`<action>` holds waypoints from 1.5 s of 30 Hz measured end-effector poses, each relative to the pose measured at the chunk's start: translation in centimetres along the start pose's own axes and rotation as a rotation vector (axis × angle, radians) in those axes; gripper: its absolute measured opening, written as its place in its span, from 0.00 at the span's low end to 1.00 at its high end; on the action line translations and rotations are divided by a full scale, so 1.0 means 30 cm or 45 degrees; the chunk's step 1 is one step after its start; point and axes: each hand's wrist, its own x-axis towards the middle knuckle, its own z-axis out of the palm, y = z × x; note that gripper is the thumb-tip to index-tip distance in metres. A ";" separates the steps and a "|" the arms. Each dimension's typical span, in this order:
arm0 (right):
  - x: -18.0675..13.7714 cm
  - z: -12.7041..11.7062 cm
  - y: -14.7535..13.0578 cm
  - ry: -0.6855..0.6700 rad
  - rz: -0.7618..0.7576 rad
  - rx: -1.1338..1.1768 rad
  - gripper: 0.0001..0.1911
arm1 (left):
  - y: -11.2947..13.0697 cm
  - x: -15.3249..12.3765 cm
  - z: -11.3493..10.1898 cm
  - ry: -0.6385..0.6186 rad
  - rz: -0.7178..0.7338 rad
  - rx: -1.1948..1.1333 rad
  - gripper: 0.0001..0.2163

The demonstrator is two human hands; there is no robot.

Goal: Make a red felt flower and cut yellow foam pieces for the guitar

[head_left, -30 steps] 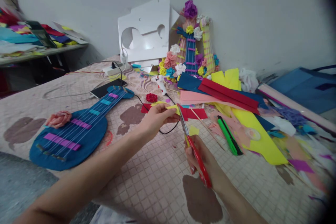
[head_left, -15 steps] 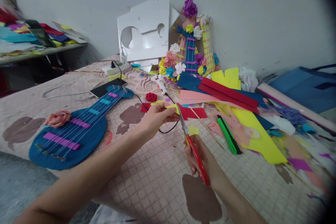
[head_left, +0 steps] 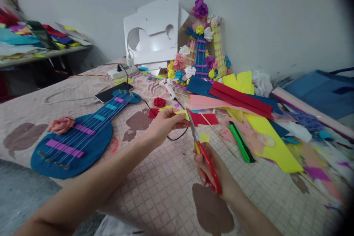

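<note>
My left hand (head_left: 165, 122) pinches a small yellow paper piece (head_left: 183, 113) above the table. My right hand (head_left: 212, 171) grips red-handled scissors (head_left: 204, 153), whose blades point up and meet the yellow piece at its right edge. A small yellow scrap (head_left: 204, 137) lies on the table just right of the blades. Red paper pieces (head_left: 203, 119) lie flat behind the scissors tips.
A blue felt guitar (head_left: 80, 136) with a pink rose lies at left beside a phone (head_left: 113, 92) and power strip (head_left: 121, 72). A glue gun (head_left: 169, 87), a green utility knife (head_left: 241, 146), stacked coloured sheets (head_left: 243, 97) and decorated guitars (head_left: 201, 49) fill the back and right.
Almost nothing differs; my right hand with the scissors has shifted very slightly, and the left hand keeps its pinch on the yellow piece.
</note>
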 end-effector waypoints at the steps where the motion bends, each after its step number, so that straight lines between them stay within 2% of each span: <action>1: 0.000 -0.001 -0.001 -0.024 -0.036 0.033 0.25 | -0.001 0.000 -0.001 0.001 -0.003 0.008 0.06; 4: 0.005 -0.012 -0.012 -0.008 -0.128 0.165 0.23 | -0.005 -0.008 0.001 -0.095 -0.092 0.104 0.09; 9: 0.023 -0.040 -0.039 0.243 -0.168 0.274 0.20 | -0.025 -0.031 0.013 -0.443 -0.334 0.377 0.11; 16: 0.028 -0.037 -0.053 0.312 -0.123 0.237 0.23 | -0.072 -0.042 0.016 -0.635 -0.309 0.581 0.09; 22: 0.026 -0.029 -0.055 0.382 -0.066 0.192 0.23 | -0.084 -0.043 0.016 -0.630 -0.336 0.581 0.09; 32: 0.034 -0.032 -0.042 0.403 -0.068 0.132 0.22 | -0.066 -0.035 0.018 -0.481 -0.258 0.589 0.08; 45: 0.034 -0.027 -0.036 0.386 -0.050 0.157 0.21 | -0.082 -0.032 0.012 -0.586 -0.166 0.651 0.10</action>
